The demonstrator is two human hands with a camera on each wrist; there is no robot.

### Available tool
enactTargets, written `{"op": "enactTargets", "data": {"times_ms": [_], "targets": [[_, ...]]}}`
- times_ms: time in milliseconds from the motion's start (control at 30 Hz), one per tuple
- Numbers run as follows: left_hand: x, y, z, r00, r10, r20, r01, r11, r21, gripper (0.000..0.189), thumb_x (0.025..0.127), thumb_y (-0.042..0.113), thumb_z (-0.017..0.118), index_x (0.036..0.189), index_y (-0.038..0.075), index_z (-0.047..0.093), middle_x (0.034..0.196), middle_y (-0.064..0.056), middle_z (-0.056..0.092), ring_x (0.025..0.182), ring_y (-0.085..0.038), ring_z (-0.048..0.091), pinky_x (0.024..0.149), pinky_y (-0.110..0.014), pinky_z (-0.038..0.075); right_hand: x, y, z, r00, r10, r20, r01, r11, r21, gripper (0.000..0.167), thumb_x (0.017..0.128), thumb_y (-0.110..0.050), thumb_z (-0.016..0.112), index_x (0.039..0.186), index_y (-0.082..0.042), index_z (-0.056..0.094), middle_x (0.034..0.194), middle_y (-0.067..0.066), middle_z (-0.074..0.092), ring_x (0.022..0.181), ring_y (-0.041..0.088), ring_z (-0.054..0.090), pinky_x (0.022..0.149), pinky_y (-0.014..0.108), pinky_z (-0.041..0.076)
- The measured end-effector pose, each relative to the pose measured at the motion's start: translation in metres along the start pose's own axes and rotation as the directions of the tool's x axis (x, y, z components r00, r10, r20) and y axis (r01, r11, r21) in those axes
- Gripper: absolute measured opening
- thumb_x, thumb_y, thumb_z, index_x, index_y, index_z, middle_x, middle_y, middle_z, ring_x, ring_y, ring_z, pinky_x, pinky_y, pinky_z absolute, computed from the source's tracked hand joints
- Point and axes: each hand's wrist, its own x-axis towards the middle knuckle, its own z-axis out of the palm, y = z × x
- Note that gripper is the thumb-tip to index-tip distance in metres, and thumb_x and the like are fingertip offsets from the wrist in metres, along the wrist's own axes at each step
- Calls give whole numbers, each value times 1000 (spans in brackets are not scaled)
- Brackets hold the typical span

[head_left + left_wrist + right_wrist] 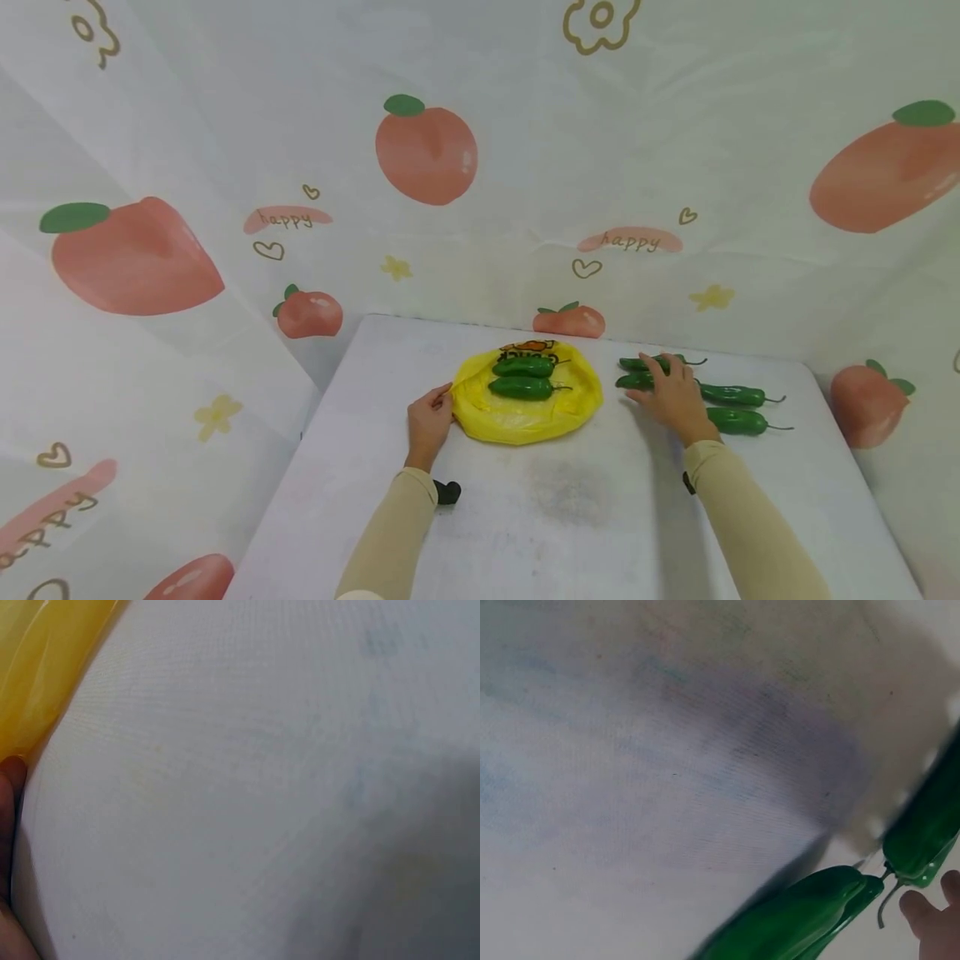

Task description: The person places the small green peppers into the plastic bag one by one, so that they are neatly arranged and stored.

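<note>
At the left rim of a yellow plastic bag [517, 429], my left hand [430, 422] pinches the edge. The left wrist view shows a fingertip right at the yellow bag [45, 675]. Two green peppers [522, 387] lie side by side on the bag, stems to the right. My right hand [678, 402] is spread over two more green peppers [635, 381], thumb on the near side and fingers on the far side. In the right wrist view its fingertips [917, 907] are beside the stem end of a green pepper [922, 832].
Two further green peppers [738, 421] lie right of my right hand, their stems pointing right. All rest on a white table [525, 533] with a greyish smudge in front of the bag. A fruit-printed white sheet [510, 225] rises behind and at both sides.
</note>
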Motion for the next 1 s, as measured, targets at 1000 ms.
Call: {"op": "enactTargets", "data": {"times_ms": [1000], "targets": [[-2, 6, -2, 998, -64, 22, 64, 998, -10, 27, 99, 22, 62, 121, 15, 77, 102, -9, 79, 74, -13, 67, 62, -18, 57, 2, 13, 0, 997, 52, 49, -52, 999, -7, 50, 94, -30, 72, 137, -7, 62, 132, 33, 47, 116, 57, 41, 85, 67, 43]]}}
